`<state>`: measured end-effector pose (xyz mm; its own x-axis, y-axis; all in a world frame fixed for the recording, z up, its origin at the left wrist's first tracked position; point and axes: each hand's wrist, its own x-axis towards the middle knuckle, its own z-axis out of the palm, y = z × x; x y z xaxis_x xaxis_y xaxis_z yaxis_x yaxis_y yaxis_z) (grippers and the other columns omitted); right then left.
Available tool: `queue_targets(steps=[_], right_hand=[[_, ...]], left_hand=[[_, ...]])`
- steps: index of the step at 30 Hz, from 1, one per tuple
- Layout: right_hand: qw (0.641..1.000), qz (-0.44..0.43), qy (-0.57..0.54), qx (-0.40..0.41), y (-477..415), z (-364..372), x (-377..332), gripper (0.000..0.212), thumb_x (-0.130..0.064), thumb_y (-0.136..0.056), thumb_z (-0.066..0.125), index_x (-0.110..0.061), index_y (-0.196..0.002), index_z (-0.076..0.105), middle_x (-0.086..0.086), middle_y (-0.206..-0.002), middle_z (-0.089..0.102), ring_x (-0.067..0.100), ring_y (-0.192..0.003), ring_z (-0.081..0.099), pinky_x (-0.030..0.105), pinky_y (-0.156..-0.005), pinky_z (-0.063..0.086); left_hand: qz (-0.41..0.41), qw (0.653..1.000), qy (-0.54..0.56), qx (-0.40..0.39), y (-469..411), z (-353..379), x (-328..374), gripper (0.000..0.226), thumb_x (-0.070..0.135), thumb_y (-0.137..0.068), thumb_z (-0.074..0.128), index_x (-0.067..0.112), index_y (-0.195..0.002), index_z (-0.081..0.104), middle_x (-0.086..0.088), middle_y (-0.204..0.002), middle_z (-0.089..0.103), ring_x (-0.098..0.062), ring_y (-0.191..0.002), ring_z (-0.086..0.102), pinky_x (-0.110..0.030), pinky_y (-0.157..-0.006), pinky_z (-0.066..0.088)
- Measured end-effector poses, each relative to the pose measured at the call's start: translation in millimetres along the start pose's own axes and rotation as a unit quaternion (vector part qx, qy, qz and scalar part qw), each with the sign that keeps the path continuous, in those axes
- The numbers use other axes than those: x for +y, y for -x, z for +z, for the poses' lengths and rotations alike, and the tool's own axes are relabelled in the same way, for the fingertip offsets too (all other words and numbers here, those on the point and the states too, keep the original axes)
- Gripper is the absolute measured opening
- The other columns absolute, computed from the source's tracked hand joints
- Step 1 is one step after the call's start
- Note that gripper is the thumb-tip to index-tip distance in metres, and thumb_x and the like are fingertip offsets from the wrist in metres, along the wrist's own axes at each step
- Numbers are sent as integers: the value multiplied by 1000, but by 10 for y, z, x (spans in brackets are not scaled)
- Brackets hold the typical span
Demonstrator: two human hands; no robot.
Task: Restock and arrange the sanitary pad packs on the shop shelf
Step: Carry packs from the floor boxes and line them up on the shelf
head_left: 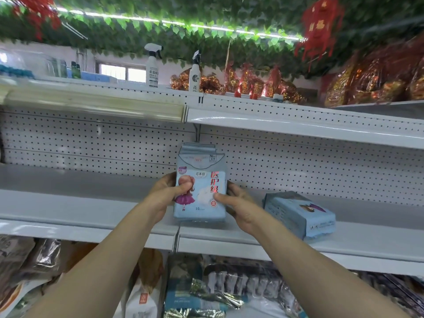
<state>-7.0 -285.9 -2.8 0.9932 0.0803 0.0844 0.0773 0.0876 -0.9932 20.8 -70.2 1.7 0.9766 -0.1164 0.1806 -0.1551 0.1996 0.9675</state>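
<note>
Both hands, left hand (pixel 164 193) and right hand (pixel 236 207), pinch the upright pad pack (pixel 199 187) by its sides at the shelf's (pixel 91 203) front edge, where a loose release could tip it off forward.

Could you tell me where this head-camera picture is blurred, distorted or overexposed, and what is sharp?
Head view: the upright pack gripped by the left hand and right hand is fairly sharp, its print legible; the upper shelf edge at far left is smeared with motion blur; the middle shelf bows from wide-angle distortion; the ceiling strip light is blown out.
</note>
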Motion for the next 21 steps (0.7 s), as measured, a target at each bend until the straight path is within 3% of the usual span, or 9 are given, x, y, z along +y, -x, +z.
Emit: queue_targets(steps=[4,9,18,21], right_hand=[[1000,2,2,-16,-89,112,72,51,7,-90,66,-17,-135,57,-1,-121,72,13,-101,71,21,-73,57],[1000,4,1,4,-283,171,153,56,7,-91,65,-19,-140,56,-2,-124,71,20,-113,68,26,-80,58],[999,-1,-13,33,-505,171,190,56,8,-90,67,-18,-138,55,2,-122,71,24,-111,69,39,-95,57],[999,1,-24,44,-570,191,212,56,8,-90,66,-18,-138,54,1,-120,72,22,-109,69,37,-93,58]], left_hand=[[3,1000,-28,0,-126,-157,-90,47,2,-86,73,15,-129,60,-7,-118,72,-20,-90,75,-26,-65,58],[-14,999,-31,9,-285,-242,-175,67,9,-81,80,28,-140,54,-7,-111,73,-24,-99,72,-28,-68,58],[-23,1000,2,20,-453,-244,-209,68,5,-81,79,25,-142,54,-10,-111,73,-21,-95,73,-26,-69,59],[-27,999,4,37,-474,-216,-227,67,6,-84,77,23,-143,52,-10,-120,70,-20,-94,72,-25,-62,59]])
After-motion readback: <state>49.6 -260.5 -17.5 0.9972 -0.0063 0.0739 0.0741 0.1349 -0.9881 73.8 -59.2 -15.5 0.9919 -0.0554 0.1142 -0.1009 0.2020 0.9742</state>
